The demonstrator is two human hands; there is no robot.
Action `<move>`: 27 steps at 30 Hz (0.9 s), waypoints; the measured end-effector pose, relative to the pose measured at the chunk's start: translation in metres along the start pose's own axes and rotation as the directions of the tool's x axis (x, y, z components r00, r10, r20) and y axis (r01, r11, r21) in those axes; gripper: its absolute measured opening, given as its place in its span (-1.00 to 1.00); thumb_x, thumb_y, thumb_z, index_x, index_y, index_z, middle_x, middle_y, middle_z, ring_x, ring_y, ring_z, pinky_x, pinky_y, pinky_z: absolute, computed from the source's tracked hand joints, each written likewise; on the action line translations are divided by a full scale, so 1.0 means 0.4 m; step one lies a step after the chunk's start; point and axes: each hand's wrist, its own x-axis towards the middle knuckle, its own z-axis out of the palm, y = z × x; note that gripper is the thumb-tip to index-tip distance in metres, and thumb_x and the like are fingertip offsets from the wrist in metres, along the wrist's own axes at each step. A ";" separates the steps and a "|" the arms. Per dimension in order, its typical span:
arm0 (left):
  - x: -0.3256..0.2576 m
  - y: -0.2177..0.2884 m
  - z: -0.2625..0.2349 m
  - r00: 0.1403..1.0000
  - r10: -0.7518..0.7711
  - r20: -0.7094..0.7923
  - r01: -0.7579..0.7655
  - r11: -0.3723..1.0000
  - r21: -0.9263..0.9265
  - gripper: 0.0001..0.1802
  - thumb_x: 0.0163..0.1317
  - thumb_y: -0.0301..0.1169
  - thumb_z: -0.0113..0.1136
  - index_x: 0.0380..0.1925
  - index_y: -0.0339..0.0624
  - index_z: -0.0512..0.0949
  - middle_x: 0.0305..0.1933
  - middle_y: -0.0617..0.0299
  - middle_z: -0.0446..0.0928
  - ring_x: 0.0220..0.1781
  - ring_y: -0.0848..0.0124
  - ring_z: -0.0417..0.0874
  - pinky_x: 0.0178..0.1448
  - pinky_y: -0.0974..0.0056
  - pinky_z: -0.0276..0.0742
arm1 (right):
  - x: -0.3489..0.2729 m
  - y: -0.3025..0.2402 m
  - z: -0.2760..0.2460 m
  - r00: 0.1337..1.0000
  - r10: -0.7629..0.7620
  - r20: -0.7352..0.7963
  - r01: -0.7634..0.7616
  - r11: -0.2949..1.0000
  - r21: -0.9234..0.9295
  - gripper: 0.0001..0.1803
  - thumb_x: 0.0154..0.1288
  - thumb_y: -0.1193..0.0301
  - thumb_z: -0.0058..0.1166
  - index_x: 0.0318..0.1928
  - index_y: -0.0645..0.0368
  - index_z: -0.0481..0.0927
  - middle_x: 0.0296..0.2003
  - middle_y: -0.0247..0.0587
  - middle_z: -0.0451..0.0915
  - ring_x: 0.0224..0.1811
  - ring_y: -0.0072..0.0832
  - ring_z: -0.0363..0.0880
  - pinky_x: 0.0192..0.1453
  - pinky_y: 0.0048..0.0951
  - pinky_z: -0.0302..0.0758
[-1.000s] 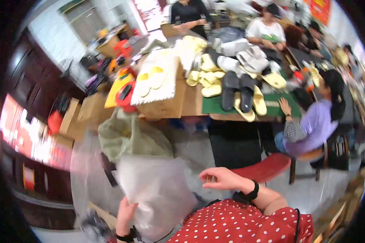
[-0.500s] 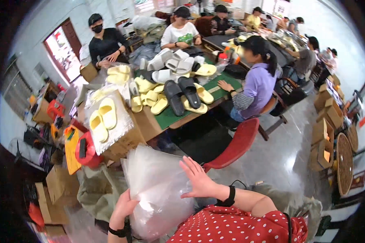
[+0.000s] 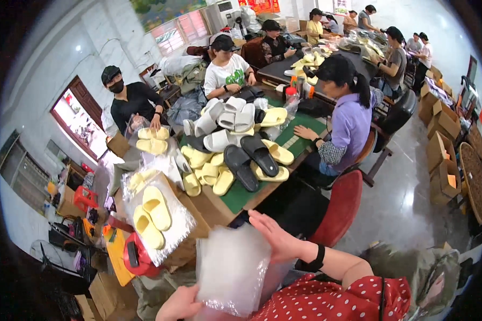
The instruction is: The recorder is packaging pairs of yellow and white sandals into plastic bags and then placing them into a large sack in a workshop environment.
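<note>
A stack of clear plastic bags (image 3: 233, 273) is upright in front of me, close to my body. My left hand (image 3: 181, 305) grips its lower left edge, thumb against the near face. Along the upper right edge rests my right hand (image 3: 277, 236), fingers stretched out and pressed together, palm toward the bags. Just beyond, a pair of yellow slippers (image 3: 154, 214) lies on more clear bags (image 3: 178, 232) atop a cardboard box (image 3: 197, 216).
Black slippers (image 3: 242, 170), grey slippers (image 3: 235, 113) and yellow ones crowd a table with a green mat (image 3: 240, 202). A red chair (image 3: 338, 211) stands at right, a red stool (image 3: 135, 258) at left. A person in purple (image 3: 348, 125) sits there; several others work beyond.
The bags have gone from a fanned, loose bundle to a more even stack. My hands have shifted right with them, the left one lower. The view has also turned.
</note>
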 end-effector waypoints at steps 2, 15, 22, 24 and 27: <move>0.003 0.038 -0.031 0.999 0.036 0.000 -0.036 0.987 0.157 -0.57 0.02 -0.31 0.13 -0.10 -0.31 0.54 -0.43 -0.24 0.57 -0.34 -0.16 0.64 -0.24 0.00 0.58 | 0.053 0.022 -0.045 0.997 -0.021 0.080 0.017 0.999 0.049 0.46 -0.34 0.22 0.56 0.51 0.30 -0.18 0.49 0.24 -0.10 0.56 0.09 -0.13 0.58 0.02 -0.09; 0.093 0.107 -0.204 0.901 0.301 0.313 -0.397 0.864 0.311 -0.68 -0.04 -0.37 0.10 -0.22 -0.23 0.49 -0.57 -0.07 0.50 -0.44 -0.11 0.58 -0.35 -0.10 0.49 | 0.185 0.101 -0.143 0.940 -0.051 0.338 -0.046 0.961 0.272 0.25 -0.26 0.13 0.50 0.48 0.14 0.10 0.47 0.09 0.09 0.56 -0.01 -0.01 0.57 -0.05 0.00; 0.105 0.032 -0.262 0.838 0.390 0.380 -0.519 0.786 0.337 -0.61 -0.04 -0.40 0.12 -0.16 -0.33 0.42 -0.53 -0.05 0.50 -0.41 -0.09 0.59 -0.35 -0.07 0.48 | 0.180 0.042 -0.094 0.849 0.194 0.492 -0.444 0.767 0.463 0.28 -0.23 0.32 0.50 0.52 0.12 0.01 0.43 0.05 0.18 0.27 -0.06 0.40 0.35 -0.21 0.33; 0.107 0.021 -0.287 0.826 0.411 0.386 -0.542 0.768 0.342 -0.59 -0.04 -0.39 0.13 -0.13 -0.33 0.43 -0.53 -0.05 0.50 -0.42 -0.08 0.60 -0.35 -0.07 0.49 | 0.202 0.043 -0.073 0.949 0.009 0.314 -0.146 0.897 0.418 0.31 -0.20 0.37 0.48 0.55 0.14 -0.08 0.36 0.03 0.27 0.18 -0.14 0.40 0.29 -0.31 0.36; 0.094 -0.021 -0.310 0.801 0.471 0.370 -0.587 0.739 0.330 -0.53 -0.02 -0.38 0.15 -0.06 -0.33 0.43 -0.54 -0.05 0.51 -0.42 -0.07 0.60 -0.35 -0.06 0.49 | 0.237 0.008 -0.049 0.957 0.119 0.264 -0.224 0.881 0.416 0.29 -0.18 0.43 0.46 0.55 0.14 -0.08 0.32 0.03 0.30 0.21 -0.17 0.36 0.31 -0.29 0.34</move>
